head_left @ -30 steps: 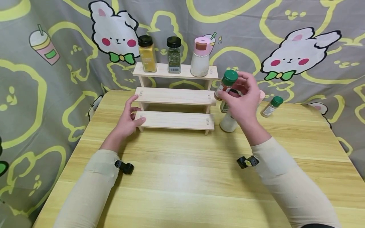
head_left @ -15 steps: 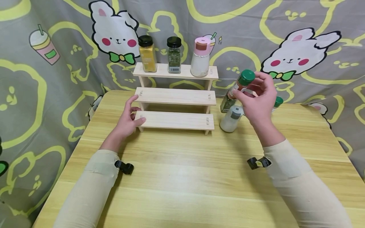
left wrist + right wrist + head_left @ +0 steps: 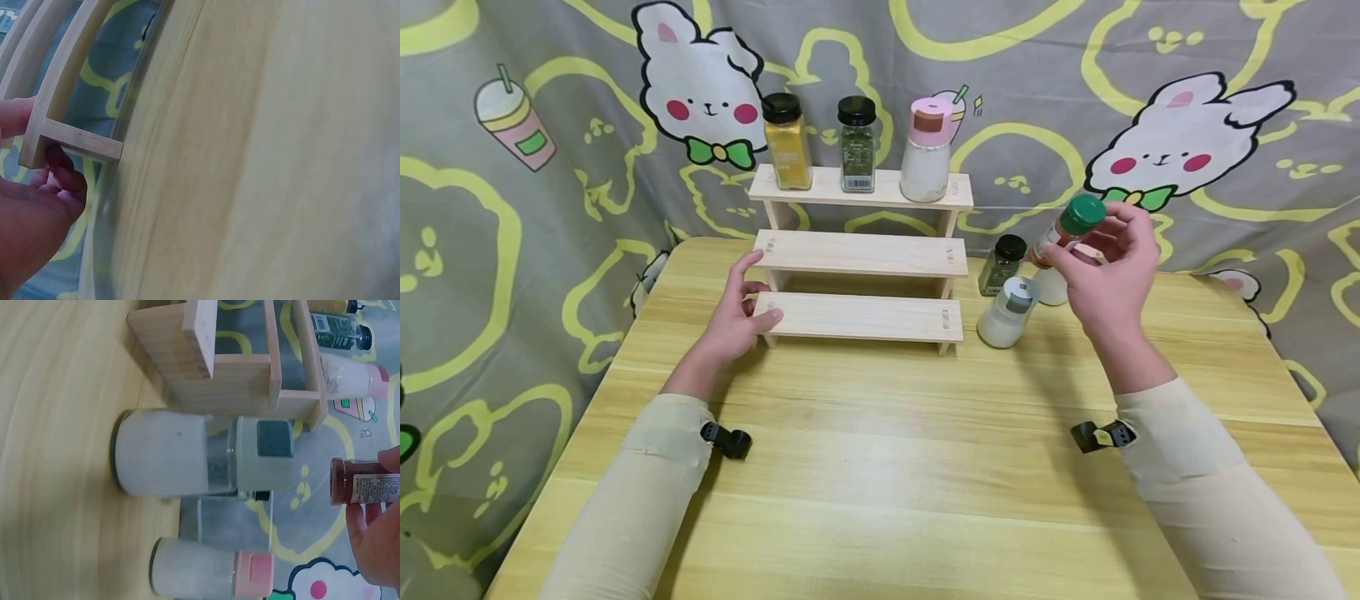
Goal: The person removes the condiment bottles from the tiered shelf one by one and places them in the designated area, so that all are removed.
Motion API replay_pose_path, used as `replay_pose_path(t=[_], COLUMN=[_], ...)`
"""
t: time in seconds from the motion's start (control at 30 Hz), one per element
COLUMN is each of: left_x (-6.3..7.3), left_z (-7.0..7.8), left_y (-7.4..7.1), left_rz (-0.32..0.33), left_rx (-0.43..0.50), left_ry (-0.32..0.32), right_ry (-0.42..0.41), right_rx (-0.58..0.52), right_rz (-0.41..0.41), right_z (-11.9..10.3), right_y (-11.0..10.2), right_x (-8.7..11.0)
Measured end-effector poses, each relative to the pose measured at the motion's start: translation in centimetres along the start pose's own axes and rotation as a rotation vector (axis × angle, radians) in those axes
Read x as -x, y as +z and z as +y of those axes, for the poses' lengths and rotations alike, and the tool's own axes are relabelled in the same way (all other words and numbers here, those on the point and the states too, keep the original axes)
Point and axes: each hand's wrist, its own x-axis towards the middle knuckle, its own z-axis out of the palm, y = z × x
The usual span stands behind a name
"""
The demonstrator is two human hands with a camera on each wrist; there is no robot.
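Observation:
My left hand [image 3: 733, 321] grips the left end of a three-tier wooden rack [image 3: 861, 252]; its thumb lies on the lowest tier, and the left wrist view has its fingers curled at the rack's end. In my right hand [image 3: 1112, 279] is a small spice jar [image 3: 1066, 229] with a green cap and red-brown contents, held tilted above the table, right of the rack. Below it stand a grey-capped shaker [image 3: 1004, 317] of white contents, a black-capped jar [image 3: 1002, 265] and another white-filled shaker [image 3: 1052, 287], whose pink cap [image 3: 255, 573] shows in the right wrist view.
On the top tier stand a jar of yellow powder [image 3: 788, 150], a black-capped jar of green herbs [image 3: 857, 150] and a pink-capped shaker [image 3: 927, 158]. A patterned curtain [image 3: 1045, 75] hangs behind the wooden table [image 3: 865, 467].
My right hand has moved right with the spice jar, away from the rack, uncovering the black-capped jar and grey-capped shaker. The other green-capped jar is now hidden. My left hand stays put.

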Motion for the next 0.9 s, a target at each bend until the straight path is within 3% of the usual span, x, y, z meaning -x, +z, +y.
replay_pose_path(t=[0.3,0.67,0.9], left_x=[0.1,0.1,0.2], left_z=[0.0,0.0,0.2], left_y=[0.0,-0.1,-0.1], left_rz=[-0.001,0.001,0.003], left_rx=[-0.018,-0.026,-0.024], left_ry=[0.018,0.021,0.011], right_ry=[0.042,0.127,0.130], right_rx=[-0.010,0.119,0.157], right_rz=[0.042,0.062,0.065], right_z=[1.0,2.3,3.5], right_y=[-1.2,-2.4,-3.0], right_x=[0.1,0.7,1.3])
